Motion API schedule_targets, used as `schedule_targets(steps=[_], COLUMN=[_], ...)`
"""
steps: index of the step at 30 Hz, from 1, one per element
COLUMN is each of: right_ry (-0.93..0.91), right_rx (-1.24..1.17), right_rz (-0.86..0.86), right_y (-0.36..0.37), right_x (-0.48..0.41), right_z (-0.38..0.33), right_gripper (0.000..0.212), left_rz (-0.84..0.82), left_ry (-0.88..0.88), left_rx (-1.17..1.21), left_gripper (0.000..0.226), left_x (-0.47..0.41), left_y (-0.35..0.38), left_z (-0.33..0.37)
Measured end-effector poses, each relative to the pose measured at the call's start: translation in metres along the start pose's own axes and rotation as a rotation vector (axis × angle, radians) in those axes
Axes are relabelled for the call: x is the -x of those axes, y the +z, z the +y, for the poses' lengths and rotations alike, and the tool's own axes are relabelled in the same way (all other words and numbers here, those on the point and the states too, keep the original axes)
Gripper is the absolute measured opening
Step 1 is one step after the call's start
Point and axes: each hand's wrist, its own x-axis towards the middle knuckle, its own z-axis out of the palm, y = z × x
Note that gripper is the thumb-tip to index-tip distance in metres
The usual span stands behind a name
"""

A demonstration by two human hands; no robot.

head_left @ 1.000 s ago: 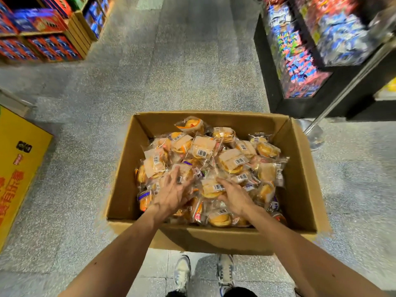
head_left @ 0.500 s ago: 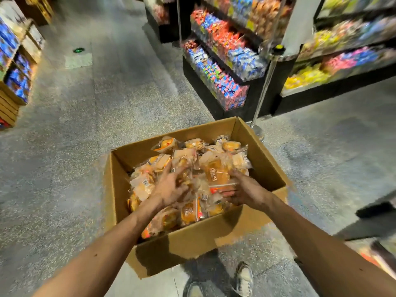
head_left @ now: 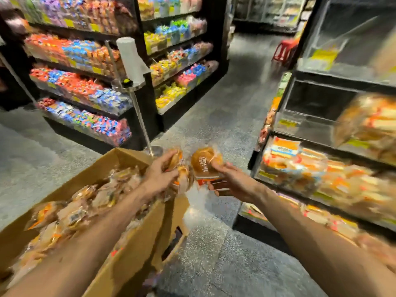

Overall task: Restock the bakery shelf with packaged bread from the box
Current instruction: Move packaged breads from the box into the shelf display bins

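The right grip (head_left: 232,182) is curled round one wrapped bun (head_left: 204,161), held above the floor (head_left: 214,125). The left grip (head_left: 159,179) clutches a bundle of packets (head_left: 177,166) just beside it at 9 o'clock, over the far corner of the box (head_left: 132,249). The bakery shelf (head_left: 325,146) lies at 3 o'clock from the bun, so the right is the nearer hand. The bun is round, with no long axis to line up. Nothing stands between bun and shelf. The near tier looks crowded, though blurred; the tier above shows bare room.
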Motion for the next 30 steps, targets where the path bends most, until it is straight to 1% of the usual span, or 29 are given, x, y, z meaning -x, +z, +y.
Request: schedule_targets(steps=[5,8,11,13,16,18,19,21,23,25,26,27,28,29,30], right_ry=[-0.068,-0.136,-0.22,-0.229,-0.173,-0.12,-0.113,-0.122,-0.129,-0.111,-0.109,-0.123,-0.145,-0.167,-0.182], right_rx=[-0.048,-0.076,-0.122,-0.062,0.1,0.201,0.234,0.232,0.128,0.005,-0.024,-0.035,-0.047,-0.068,-0.097], right_rz=[0.315,0.559,0.808,0.912,1.102,1.249,1.296,1.33,1.318,1.262,1.222,1.197,1.183,1.17,1.167], right_y=[-0.119,-0.195,-0.26,-0.298,-0.35,-0.381,-0.392,-0.409,-0.423,-0.444,-0.456,-0.469,-0.482,-0.497,-0.512], right_x=[0.103,0.171,0.242,0.287,0.335,0.363,0.375,0.395,0.408,0.419,0.423,0.426,0.428,0.428,0.429], right_z=[0.014,0.032,0.05,0.061,0.077,0.089,0.093,0.094,0.09,0.087,0.087,0.088,0.089,0.089,0.088], right_gripper=[0.049,0.038,0.042,0.037,0.032,0.037,0.043,0.063,0.088,0.108,0.107,0.097,0.082,0.073,0.075], left_rz=[-0.181,-0.316,-0.409,-0.489,-0.588,-0.64,-0.668,-0.744,-0.813,-0.86,-0.882,-0.897,-0.913,-0.922,-0.934], left_ry=[0.185,0.222,0.302,0.348,0.389,0.422,0.421,0.408,0.386,0.375,0.367,0.363,0.355,0.349,0.328], left_rx=[0.036,0.078,0.06,0.071,0.07,0.046,0.049,0.047,0.037,0.035,0.038,0.032,0.024,0.016,0.023], left_gripper=[0.061,0.06,0.061,0.06,0.057,0.057,0.056,0.057,0.06,0.061,0.062,0.062,0.062,0.061,0.06], left_x=[-0.006,0.006,0.021,0.033,0.053,0.064,0.07,0.077,0.081,0.076,0.07,0.063,0.056,0.048,0.039], left_y=[0.14,0.234,0.325,0.38,0.446,0.49,0.507,0.538,0.561,0.584,0.597,0.609,0.623,0.634,0.647], left_z=[0.093,0.145,0.19,0.221,0.263,0.287,0.299,0.321,0.342,0.357,0.361,0.365,0.369,0.373,0.376])
